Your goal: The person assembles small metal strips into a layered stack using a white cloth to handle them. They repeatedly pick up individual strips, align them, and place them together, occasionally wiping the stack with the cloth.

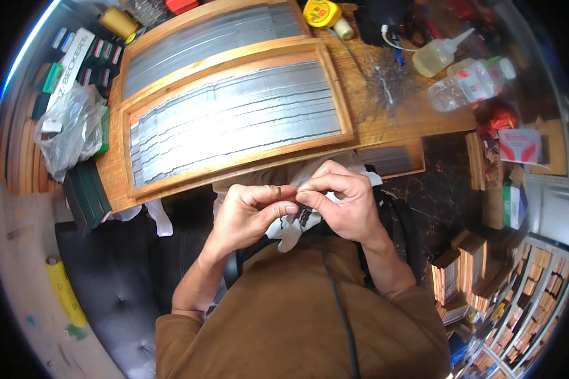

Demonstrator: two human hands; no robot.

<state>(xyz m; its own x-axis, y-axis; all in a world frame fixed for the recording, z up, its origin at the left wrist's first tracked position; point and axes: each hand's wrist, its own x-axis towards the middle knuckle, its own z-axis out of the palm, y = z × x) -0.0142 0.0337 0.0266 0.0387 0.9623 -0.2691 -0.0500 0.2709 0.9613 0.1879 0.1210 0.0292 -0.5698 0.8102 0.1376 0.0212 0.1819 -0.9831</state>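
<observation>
My left hand and my right hand meet in front of my chest, just below the table's near edge. Thumb and fingers of both are pinched together on thin, dark metal strips, whose ends hang below the right fingers. A narrow dark piece also shows at the left fingertips. The strips are too small to make out exactly. Under the hands lies a white cloth on my lap. Beyond them, a wooden tray holds many thin, shiny metal strips in rows. A second wooden tray with similar strips sits behind it.
On the wooden table stand a nozzle bottle, a clear plastic bottle lying over, and a yellow tape measure. A plastic bag and green boxes are at left. A black padded seat lies below.
</observation>
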